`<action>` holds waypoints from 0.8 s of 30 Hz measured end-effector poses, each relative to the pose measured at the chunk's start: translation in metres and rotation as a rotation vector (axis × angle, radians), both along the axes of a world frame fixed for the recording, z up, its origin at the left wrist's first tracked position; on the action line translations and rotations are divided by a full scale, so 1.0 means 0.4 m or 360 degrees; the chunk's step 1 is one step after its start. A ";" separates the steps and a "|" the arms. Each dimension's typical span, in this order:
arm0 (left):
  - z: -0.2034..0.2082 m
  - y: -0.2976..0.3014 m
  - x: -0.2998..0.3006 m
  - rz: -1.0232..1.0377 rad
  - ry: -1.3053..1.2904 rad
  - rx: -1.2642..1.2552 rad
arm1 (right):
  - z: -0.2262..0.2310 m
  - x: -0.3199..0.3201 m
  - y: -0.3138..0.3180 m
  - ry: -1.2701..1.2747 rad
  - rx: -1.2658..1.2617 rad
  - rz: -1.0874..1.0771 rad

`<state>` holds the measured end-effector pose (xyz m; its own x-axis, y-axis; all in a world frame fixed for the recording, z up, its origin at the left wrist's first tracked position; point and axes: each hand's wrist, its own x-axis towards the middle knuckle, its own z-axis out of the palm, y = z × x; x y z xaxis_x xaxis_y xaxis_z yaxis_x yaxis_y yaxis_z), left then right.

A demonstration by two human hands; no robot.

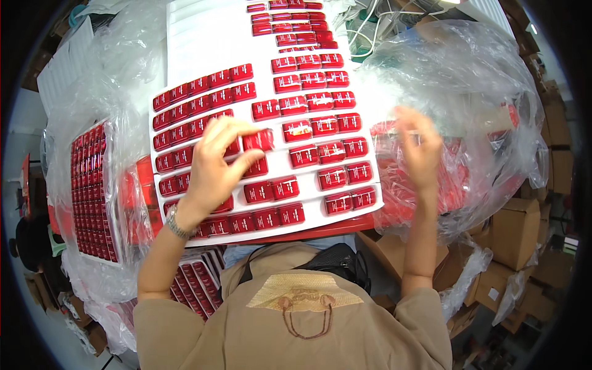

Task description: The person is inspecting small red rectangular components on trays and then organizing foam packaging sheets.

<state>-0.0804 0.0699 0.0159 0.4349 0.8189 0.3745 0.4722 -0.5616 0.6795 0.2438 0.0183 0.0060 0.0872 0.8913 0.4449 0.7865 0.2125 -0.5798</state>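
Note:
My left hand [217, 161] is over the left-middle of a white board [185, 37], thumb and fingers closed on a small glossy red block [259, 140] with pale print. It is raised and slightly tilted above rows of similar red blocks [271, 190]. Part of the rows is hidden beneath this hand and wrist. My right hand [420, 151] is in the air beyond the board's right edge, near crumpled clear plastic. Its fingers look bent and apart, somewhat blurred, and no object shows between them.
Clear plastic sheeting [456, 68] is heaped at right over red material. More plastic [126, 61] is at left, beside an upright panel of red blocks [92, 191]. Cardboard boxes [515, 231] stand low right. White cables [364, 34] lie at the back.

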 end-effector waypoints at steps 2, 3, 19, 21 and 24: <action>-0.017 0.029 0.006 0.0026 0.0220 0.0075 | -0.060 0.148 0.055 -0.0171 -0.0137 -0.0794; -0.023 0.037 0.013 -0.0047 0.0402 -0.0030 | -0.099 0.217 0.076 -0.0528 -0.0147 -0.0796; -0.032 -0.061 -0.018 -0.0097 0.0452 0.0045 | -0.056 0.022 0.048 0.1816 -0.0508 0.0208; -0.022 -0.055 -0.020 -0.0091 0.0410 0.0004 | -0.020 -0.053 0.048 0.1977 -0.0675 0.0258; 0.000 -0.060 -0.012 -0.0067 0.0328 0.0009 | 0.039 -0.168 0.045 0.2110 -0.0833 0.0504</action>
<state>-0.0851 0.0457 0.0158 0.5364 0.7966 0.2788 0.5772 -0.5873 0.5674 0.1766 0.0364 0.0217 -0.0598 0.9821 -0.1785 -0.4134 -0.1871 -0.8911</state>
